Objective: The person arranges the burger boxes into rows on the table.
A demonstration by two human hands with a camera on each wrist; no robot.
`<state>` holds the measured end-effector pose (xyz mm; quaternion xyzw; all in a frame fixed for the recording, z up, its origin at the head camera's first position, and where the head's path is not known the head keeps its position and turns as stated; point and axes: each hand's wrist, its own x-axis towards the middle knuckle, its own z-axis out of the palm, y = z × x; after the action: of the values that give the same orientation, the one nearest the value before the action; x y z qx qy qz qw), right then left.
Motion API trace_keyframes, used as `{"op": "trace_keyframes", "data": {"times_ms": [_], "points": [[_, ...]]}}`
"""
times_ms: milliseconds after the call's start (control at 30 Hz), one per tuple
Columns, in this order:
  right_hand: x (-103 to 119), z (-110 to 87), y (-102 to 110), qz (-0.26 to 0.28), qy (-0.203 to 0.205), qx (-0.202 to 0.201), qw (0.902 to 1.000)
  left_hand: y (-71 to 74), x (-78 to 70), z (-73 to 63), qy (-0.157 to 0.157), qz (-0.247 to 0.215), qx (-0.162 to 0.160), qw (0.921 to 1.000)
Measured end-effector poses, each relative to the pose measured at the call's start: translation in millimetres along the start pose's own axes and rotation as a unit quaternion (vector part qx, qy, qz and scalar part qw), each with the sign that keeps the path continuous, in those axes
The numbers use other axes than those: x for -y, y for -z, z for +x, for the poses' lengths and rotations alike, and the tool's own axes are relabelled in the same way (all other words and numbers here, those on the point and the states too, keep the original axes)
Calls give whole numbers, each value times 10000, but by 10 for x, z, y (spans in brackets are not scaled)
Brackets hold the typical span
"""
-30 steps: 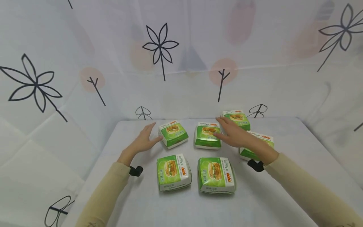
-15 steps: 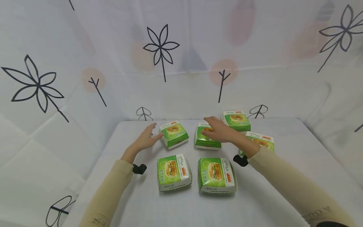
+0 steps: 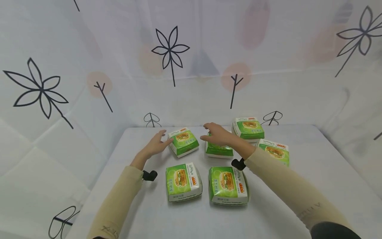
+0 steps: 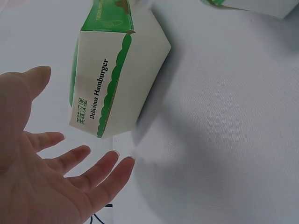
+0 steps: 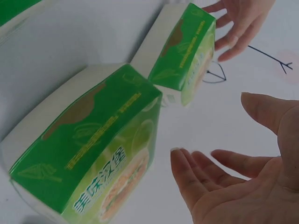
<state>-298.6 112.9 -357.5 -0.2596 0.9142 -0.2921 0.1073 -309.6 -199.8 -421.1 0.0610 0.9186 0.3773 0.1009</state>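
Note:
My left hand (image 3: 155, 145) hovers with spread fingers at the left side of the back left hamburger box (image 3: 183, 142). In the left wrist view that box (image 4: 100, 74) shows its printed white side, with the fingers a short way from it. My right hand (image 3: 219, 134) overlaps the back middle hamburger box (image 3: 219, 151), partly hiding its top. Its fingers are loosely bent and hold nothing. From the right wrist, the back middle box (image 5: 88, 144) stands near, and the back left box (image 5: 180, 51) beyond it has my left hand at its far side.
Two more hamburger boxes, one at the back right (image 3: 249, 128) and one in front of it (image 3: 274, 151), stand beyond my right forearm. Nearer me sit a front left box (image 3: 183, 182) and a front right box (image 3: 228, 185). A patterned cloth (image 3: 200, 96) hangs behind the white table (image 3: 191, 222).
My right hand has moved left, from between the back middle and right boxes to over the back middle one. The left hand has hardly moved, and the boxes stay where they were.

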Motion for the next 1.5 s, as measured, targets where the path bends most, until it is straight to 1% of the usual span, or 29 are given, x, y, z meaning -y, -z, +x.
{"op": "trace_keyframes", "data": {"times_ms": [100, 200, 367, 567, 700, 800, 1133, 1333, 1500], "points": [[63, 47, -16, 14, -38, 4, 10000, -7, -6, 31, 38, -73, -9, 10000], [128, 91, -33, 148, -111, 54, 9998, -10, -18, 52, 86, -98, -29, 9999], [176, 222, -120, 174, -197, 167, 9995, -26, -37, 67, 270, -173, -103, 9994], [169, 363, -215, -417, -235, 428, 9979, -63, -21, 135, 523, -460, -74, 9975], [172, 418, -243, -709, -363, 559, 9953, -72, -32, 169, 587, -572, 1, 9966], [179, 453, -257, -764, -470, 576, 9943, -72, -39, 184, 581, -653, 59, 9962], [162, 561, -346, -621, -714, 592, 9938, -82, -43, 222, 635, -874, 134, 9941], [198, 560, -389, -418, -915, 544, 9934, -77, -45, 249, 651, -1075, 257, 9917], [224, 542, -419, -396, -1067, 519, 9921, -73, -25, 273, 549, -1146, 363, 9912]]}}
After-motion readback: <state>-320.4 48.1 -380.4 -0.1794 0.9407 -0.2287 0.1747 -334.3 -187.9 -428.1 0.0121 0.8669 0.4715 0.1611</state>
